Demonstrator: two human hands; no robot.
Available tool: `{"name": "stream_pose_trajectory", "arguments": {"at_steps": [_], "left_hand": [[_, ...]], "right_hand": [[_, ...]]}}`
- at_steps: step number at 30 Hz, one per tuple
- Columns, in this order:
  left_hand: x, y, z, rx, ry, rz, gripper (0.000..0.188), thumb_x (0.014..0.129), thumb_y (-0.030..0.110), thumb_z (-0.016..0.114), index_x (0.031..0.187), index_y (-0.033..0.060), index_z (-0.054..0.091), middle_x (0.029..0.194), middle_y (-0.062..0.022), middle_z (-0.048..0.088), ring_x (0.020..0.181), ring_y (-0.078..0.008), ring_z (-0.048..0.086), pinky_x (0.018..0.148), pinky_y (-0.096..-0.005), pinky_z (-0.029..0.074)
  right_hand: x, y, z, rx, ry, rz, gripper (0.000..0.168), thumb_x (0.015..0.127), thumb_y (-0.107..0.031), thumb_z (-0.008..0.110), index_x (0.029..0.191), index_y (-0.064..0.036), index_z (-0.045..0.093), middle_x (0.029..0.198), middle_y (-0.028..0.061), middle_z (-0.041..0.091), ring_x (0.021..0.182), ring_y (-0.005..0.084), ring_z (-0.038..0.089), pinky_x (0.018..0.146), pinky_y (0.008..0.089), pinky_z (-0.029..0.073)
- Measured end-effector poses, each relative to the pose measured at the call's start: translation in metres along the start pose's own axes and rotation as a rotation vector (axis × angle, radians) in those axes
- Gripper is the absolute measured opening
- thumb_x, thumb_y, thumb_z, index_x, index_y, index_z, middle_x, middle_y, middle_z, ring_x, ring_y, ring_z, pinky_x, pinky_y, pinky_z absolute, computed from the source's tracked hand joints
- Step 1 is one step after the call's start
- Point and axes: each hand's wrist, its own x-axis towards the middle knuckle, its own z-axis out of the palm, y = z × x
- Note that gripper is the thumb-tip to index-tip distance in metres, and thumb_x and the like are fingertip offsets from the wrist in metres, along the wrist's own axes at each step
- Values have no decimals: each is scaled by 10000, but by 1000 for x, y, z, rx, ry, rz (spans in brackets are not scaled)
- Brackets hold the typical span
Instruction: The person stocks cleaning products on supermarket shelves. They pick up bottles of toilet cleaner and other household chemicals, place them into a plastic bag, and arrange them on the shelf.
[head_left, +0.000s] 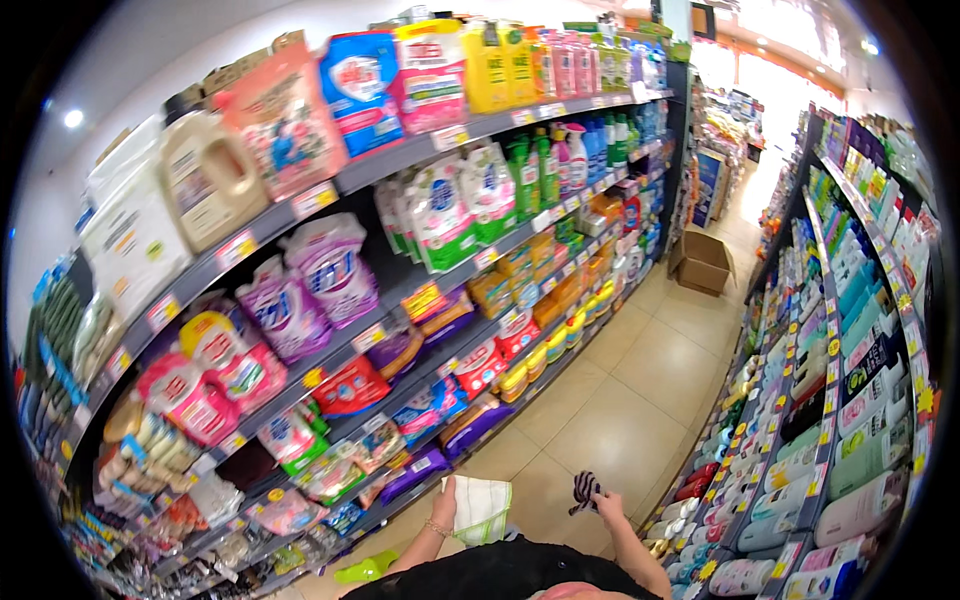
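Observation:
In the head view, my left hand (444, 507), with a bracelet at the wrist, grips a white cloth with pale green edging (481, 510) by its left side. My right hand (611, 507) holds a bunched, dark striped cloth (585, 492) at the lower centre right. Both hands are apart, in front of my body and above the tiled floor. A bright green item (366, 568) lies low beside my left forearm; its kind is unclear.
Shelves of detergent bags and bottles (330, 277) rise along the left. Another shelf unit with toiletry bottles (862, 420) lines the right. A tiled aisle (622, 382) runs between them, and an open cardboard box (701, 262) stands at its far end.

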Motion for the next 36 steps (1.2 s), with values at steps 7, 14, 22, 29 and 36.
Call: {"name": "stream_pose_trajectory", "arguments": {"at_steps": [7,14,22,29,36], "left_hand": [[126,57,189,37,-238,56,575,888,453,547,1052,-97,589,991,-119,635,902,-197,596,776,-329,464],[227,174,401,-131,-422,65,528,912,440,513,1103,-48,568,982,-98,640,907,-180,616,784,-302,492],[250,262,682,213,-710,207,521,920,440,514,962,-69,613,884,-84,645,796,-144,606,693,-296,479],[274,264,872,296,-671,192,475,903,434,547,939,-32,629,852,-65,640,744,-118,596,665,-275,470],[308,330,1024,40,-610,258,379,925,380,533,924,9,612,832,-13,617,746,-92,568,670,-262,458]], "right_hand": [[97,3,-90,44,170,173,307,691,-218,675,832,54,647,708,162,620,701,212,610,656,368,479],[217,131,-184,-464,530,454,275,728,-201,573,845,26,675,893,230,659,902,381,628,759,425,489],[276,81,-221,237,832,604,225,683,-122,551,780,75,602,768,241,634,715,341,632,640,429,474],[431,15,-318,-16,693,711,262,676,-135,581,801,93,611,776,230,644,737,341,632,685,419,476],[663,-131,-487,-36,707,495,301,668,-148,610,822,111,620,784,219,655,759,341,632,730,410,479]]}}
